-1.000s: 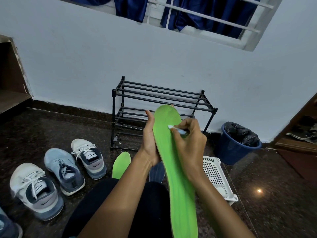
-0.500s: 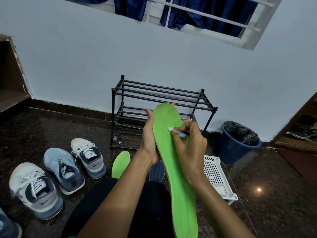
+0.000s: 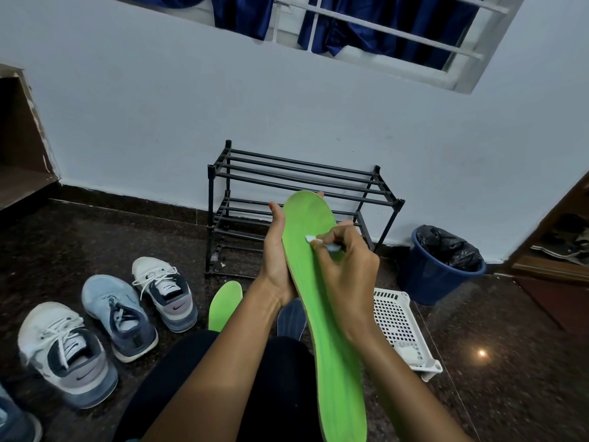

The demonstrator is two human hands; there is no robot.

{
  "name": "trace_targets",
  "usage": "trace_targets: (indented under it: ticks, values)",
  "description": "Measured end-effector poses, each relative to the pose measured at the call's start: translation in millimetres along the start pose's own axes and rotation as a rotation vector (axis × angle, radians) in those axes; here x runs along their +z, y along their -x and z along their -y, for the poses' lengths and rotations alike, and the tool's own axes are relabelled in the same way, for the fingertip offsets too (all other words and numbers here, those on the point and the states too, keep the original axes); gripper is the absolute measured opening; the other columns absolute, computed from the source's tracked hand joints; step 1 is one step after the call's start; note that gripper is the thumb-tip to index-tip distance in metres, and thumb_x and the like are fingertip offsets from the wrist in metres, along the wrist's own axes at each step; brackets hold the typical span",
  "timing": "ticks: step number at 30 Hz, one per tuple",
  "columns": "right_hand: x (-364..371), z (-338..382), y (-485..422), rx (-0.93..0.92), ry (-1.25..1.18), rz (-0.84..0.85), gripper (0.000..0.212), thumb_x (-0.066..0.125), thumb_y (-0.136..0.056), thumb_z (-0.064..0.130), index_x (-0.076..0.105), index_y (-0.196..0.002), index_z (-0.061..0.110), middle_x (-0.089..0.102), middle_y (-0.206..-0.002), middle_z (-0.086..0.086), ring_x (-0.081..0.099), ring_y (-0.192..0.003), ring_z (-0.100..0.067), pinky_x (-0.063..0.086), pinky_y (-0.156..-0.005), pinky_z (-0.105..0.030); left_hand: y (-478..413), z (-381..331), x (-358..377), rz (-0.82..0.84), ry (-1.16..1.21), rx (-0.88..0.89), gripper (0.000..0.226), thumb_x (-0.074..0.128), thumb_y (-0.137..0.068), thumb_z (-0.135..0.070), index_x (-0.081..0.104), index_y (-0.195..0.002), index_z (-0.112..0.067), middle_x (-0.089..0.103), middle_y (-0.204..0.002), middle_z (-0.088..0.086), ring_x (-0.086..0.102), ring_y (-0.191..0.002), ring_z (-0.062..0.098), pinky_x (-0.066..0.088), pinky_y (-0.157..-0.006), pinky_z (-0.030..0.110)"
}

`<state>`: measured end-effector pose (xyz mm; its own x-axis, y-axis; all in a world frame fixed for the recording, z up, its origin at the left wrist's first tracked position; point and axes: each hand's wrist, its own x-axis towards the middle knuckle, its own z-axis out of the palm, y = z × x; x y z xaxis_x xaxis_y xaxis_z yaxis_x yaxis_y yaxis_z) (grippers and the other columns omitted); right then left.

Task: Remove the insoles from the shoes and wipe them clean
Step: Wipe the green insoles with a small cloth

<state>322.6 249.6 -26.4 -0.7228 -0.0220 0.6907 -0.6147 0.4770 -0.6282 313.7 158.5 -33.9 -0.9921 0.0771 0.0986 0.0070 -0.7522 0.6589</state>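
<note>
Two hands are working mid-frame: the left hand (image 3: pixel 276 261) is gripping the green insole (image 3: pixel 322 314) by its edge, seemingly light and bendy; the right hand (image 3: pixel 349 275) is pinching a white wipe (image 3: pixel 310 239).

Person, seen from own head. Left hand (image 3: pixel 277 250) and right hand (image 3: pixel 347 275) bare, both forearms (image 3: pixel 204 378) bare up to the frame edge, so any sleeve is out of shot. Legs in plain black trousers (image 3: pixel 280 393), smooth fabric, close fit, no print visible. Tiny sliver of teal cloth (image 3: pixel 131 439) at the bottom edge, too small to identify.
</note>
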Motion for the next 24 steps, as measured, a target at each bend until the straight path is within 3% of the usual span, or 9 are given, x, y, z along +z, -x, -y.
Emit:
trace_targets:
  ticks: [2, 5, 7, 9, 11, 17, 21, 24]
  values:
    - [-1.2, -2.8, -5.2, -0.050, 0.055, -0.017, 0.013, 0.066, -0.078, -0.004, 0.064, -0.082, 0.008, 0.062, -0.078, -0.001, 0.058, -0.075, -0.017, 0.045, -0.071, -0.014, -1.9, 0.8, -2.4, -0.008, -0.024, 0.020, 0.078, 0.015, -0.086, -0.071, 0.058, -0.127, -0.020, 0.062, -0.121, 0.024, 0.061, -0.112, 0.035, 0.054, -0.091, 0.042]
    - [0.6, -8.8, -9.7, -0.073, 0.116, -0.019, 0.011, 0.065, -0.081, 0.000, 0.069, -0.090, 0.004, 0.063, -0.084, -0.005, 0.059, -0.080, -0.024, 0.051, -0.072, -0.034, -3.4, 3.4, -3.9, 0.018, -0.071, 0.044, 0.073, 0.006, -0.093, -0.064, 0.056, -0.123, -0.019, 0.073, -0.092, 0.007, 0.071, -0.082, 0.018, 0.058, -0.068, 0.029]
    - [2.6, -8.3, -8.9, -0.100, 0.133, -0.033, 0.009, 0.065, -0.080, -0.001, 0.070, -0.087, 0.003, 0.061, -0.082, -0.005, 0.058, -0.077, -0.023, 0.049, -0.069, -0.031, -4.2, 3.5, -4.8, 0.031, -0.076, 0.042, 0.074, 0.006, -0.092, -0.064, 0.054, -0.125, -0.019, 0.073, -0.095, 0.010, 0.071, -0.086, 0.020, 0.058, -0.070, 0.029]
    - [4.7, -5.6, -5.0, -0.128, 0.119, -0.025, 0.008, 0.065, -0.080, -0.001, 0.070, -0.085, 0.003, 0.060, -0.081, -0.004, 0.058, -0.075, -0.021, 0.048, -0.069, -0.026, -3.1, 0.5, -3.7, 0.043, -0.054, 0.015, 0.078, 0.010, -0.088, -0.070, 0.052, -0.131, -0.021, 0.065, -0.117, 0.023, 0.064, -0.107, 0.030, 0.056, -0.086, 0.037]
    - [7.3, -2.5, 1.4, -0.136, 0.078, 0.008, 0.008, 0.063, -0.080, 0.002, 0.070, -0.084, 0.002, 0.061, -0.081, -0.004, 0.059, -0.075, -0.019, 0.050, -0.070, -0.030, -2.0, -1.5, -1.1, 0.059, -0.011, -0.011, 0.079, 0.012, -0.083, -0.073, 0.053, -0.129, -0.025, 0.055, -0.127, 0.030, 0.060, -0.113, 0.035, 0.053, -0.089, 0.040]
    - [2.7, -3.5, -1.9, -0.157, 0.121, 0.040, 0.009, 0.064, -0.080, 0.001, 0.070, -0.087, 0.002, 0.059, -0.082, -0.002, 0.058, -0.076, -0.021, 0.049, -0.069, -0.029, -0.9, 0.4, -0.1, 0.038, -0.012, 0.005, 0.077, 0.017, -0.081, -0.074, 0.066, -0.114, -0.025, 0.059, -0.125, 0.027, 0.059, -0.115, 0.035, 0.052, -0.091, 0.040]
    - [-0.7, -9.6, -14.5, -0.123, 0.149, -0.013, 0.009, 0.063, -0.082, 0.000, 0.069, -0.088, 0.001, 0.058, -0.084, -0.005, 0.058, -0.078, -0.024, 0.051, -0.070, -0.041, -3.5, 4.0, -3.7, 0.007, -0.057, 0.036, 0.073, 0.009, -0.092, -0.066, 0.063, -0.114, -0.022, 0.072, -0.096, 0.009, 0.070, -0.083, 0.019, 0.058, -0.070, 0.030]
    - [1.6, -5.7, -12.3, -0.104, 0.128, 0.007, 0.010, 0.061, -0.083, 0.001, 0.069, -0.089, 0.001, 0.057, -0.084, -0.003, 0.058, -0.079, -0.023, 0.050, -0.072, -0.037, -4.8, 3.8, -5.8, -0.004, -0.054, 0.044, 0.074, 0.011, -0.091, -0.067, 0.065, -0.114, -0.022, 0.070, -0.101, 0.013, 0.069, -0.089, 0.022, 0.058, -0.075, 0.031]
